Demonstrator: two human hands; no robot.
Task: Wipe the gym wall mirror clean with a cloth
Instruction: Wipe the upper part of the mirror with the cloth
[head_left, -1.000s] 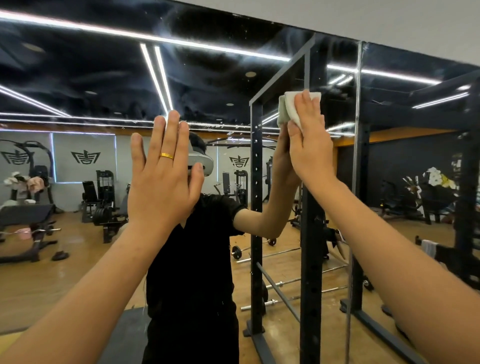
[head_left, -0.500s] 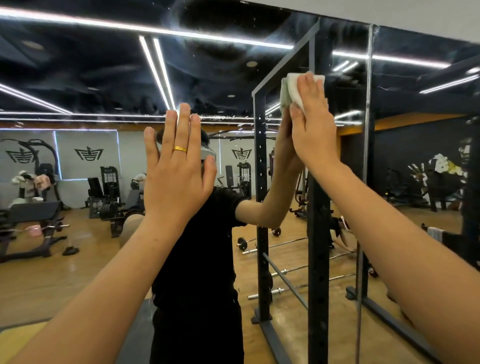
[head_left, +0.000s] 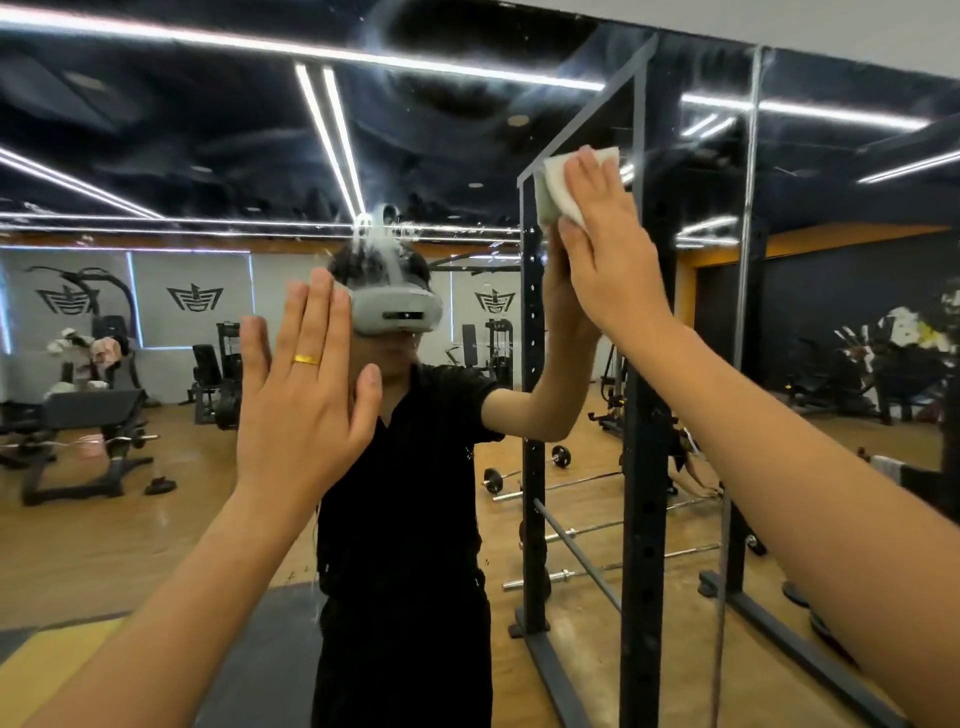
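Observation:
The wall mirror (head_left: 218, 135) fills the view and reflects the gym and a person in black. A white folded cloth (head_left: 561, 187) lies flat against the glass high up, right of centre. My right hand (head_left: 608, 244) presses it to the mirror with straight fingers spread over it. My left hand (head_left: 301, 395), a gold ring on one finger, rests flat on the glass lower and to the left, fingers straight and together. Smears and water drops show on the glass above the reflected head.
A vertical seam between mirror panels (head_left: 748, 260) runs to the right of my right hand. The mirror's top edge meets a grey wall (head_left: 831, 31) at the upper right. Reflected in the glass are a black squat rack, barbells, benches and a wooden floor.
My left hand has slid lower on the glass, uncovering the reflected head. My right hand with the cloth stays high on the mirror, shifted a little to the right.

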